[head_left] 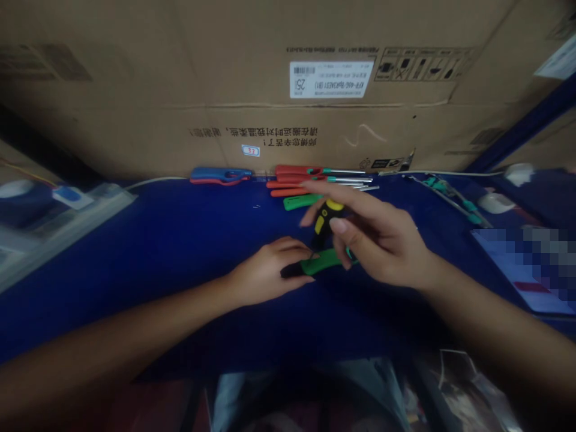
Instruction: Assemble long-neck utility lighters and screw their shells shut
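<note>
My left hand (270, 273) is closed around the black end of a green lighter body (321, 262), low over the blue tabletop. A short black-and-yellow screwdriver (327, 219) points down at the green body, its handle pinched by my right hand (382, 240). The screwdriver's tip is close to the left fingers; I cannot tell whether it touches a screw. Just beyond the hands lie several red long-nosed lighters (299, 179) with metal barrels, plus another green lighter body (301, 201), partly behind my right fingers.
Blue and red handle shells (220, 174) lie at the back left of the blue tabletop (180, 240). A cardboard wall (180, 78) rises behind. At right are teal-and-metal parts (450, 198) and a phone-like panel (513, 270). A clear tray (58, 234) stands at left.
</note>
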A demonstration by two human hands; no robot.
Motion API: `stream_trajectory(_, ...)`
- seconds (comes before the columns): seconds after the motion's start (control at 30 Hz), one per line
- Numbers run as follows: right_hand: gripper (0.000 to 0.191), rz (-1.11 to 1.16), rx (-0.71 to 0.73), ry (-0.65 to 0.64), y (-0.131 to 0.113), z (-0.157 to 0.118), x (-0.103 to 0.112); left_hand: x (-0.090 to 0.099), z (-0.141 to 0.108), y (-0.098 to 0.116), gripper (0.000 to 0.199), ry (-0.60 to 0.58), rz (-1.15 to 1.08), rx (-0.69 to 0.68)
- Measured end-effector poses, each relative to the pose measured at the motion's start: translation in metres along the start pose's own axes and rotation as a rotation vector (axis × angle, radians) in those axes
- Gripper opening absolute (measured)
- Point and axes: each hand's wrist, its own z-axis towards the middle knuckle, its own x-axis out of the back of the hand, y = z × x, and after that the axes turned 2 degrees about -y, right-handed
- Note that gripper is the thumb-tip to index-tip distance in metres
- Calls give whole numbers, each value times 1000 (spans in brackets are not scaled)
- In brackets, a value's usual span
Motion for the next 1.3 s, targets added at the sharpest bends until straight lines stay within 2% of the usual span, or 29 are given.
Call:
stream_trajectory(0.13,31,-192,134,162,1,2,1,0,0,0,29,0,7,7)
stream_trajectory(0.17,31,-213,137,166,1,2,1,0,0,1,29,-4,9,10)
stream_trajectory(0.3,37,1,29,-17,1,3,1,0,0,1,29,-9,9,18)
stream_trajectory(0.37,31,4,60,10,2,2,1,0,0,0,29,3,8,5)
stream_trajectory(0.47,30,-175,143,114,4,0,0,0,0,0,29,5,13,-7)
stream_trajectory(0.53,37,-176,106,39,4,0,1,0,0,0,29,-5,9,1)
stream_trajectory(0.63,42,-19,45,-98,2,1,1,1,0,0,28,-6,-6,9)
stream_trajectory(0.7,36,-38,92,-36,2,1,1,0,0,0,27,-3,-1,11)
stream_trajectory(0.8,37,-187,129,59,2,0,-1,0,-1,-1,28,5,13,3)
stream_trajectory(0.9,46,-73,29,-56,2,-2,-1,-1,-1,-2,28,10,4,-13)
stream_trajectory(0.97,46,9,15,-73,2,-2,0,-1,-1,-2,27,12,1,-15)
stream_trajectory(1.1,36,-180,139,98,1,-1,0,-1,-1,-2,29,14,5,-10)
stream_trajectory(1.13,35,-187,137,98,1,0,0,-1,-1,-2,29,11,3,-6)
stream_trajectory(1.23,38,-25,73,-27,-3,3,1,-1,-1,-3,29,10,-5,-3)
stream_trajectory(1.3,34,15,89,-30,-4,3,1,-2,-2,-3,28,13,0,-4)
